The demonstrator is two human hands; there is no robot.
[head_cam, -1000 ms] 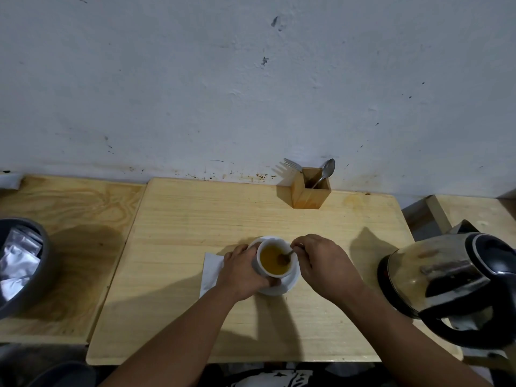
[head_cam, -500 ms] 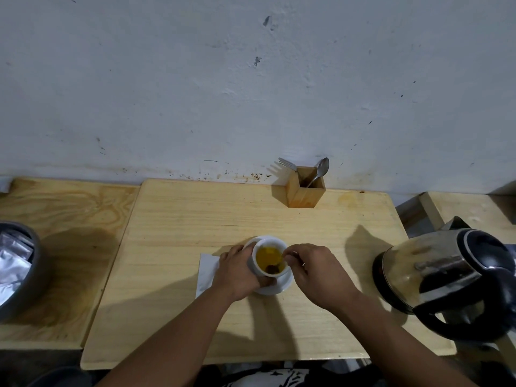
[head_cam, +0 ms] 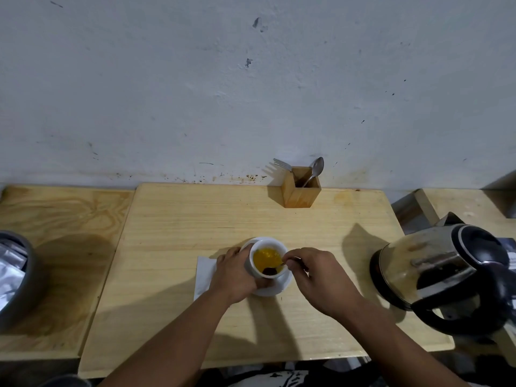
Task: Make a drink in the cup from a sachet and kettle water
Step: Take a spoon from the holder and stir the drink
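The left hand (head_cam: 234, 275) wraps around the side of the white cup (head_cam: 266, 258), fingers clamped on its wall. The cup sits on a saucer (head_cam: 276, 287) near the front middle of the wooden table (head_cam: 195, 224) and holds yellow-orange liquid. The right hand (head_cam: 318, 277) pinches a spoon (head_cam: 275, 269), whose bowl dips in at the cup's near rim. A white napkin (head_cam: 203, 275) lies partly under the left hand. The kettle (head_cam: 444, 275) stands to the right, a wooden holder (head_cam: 300, 191) by the wall.

spoon (head_cam: 275, 268) bowl swung from cup's (head_cam: 268, 257) centre to near rim
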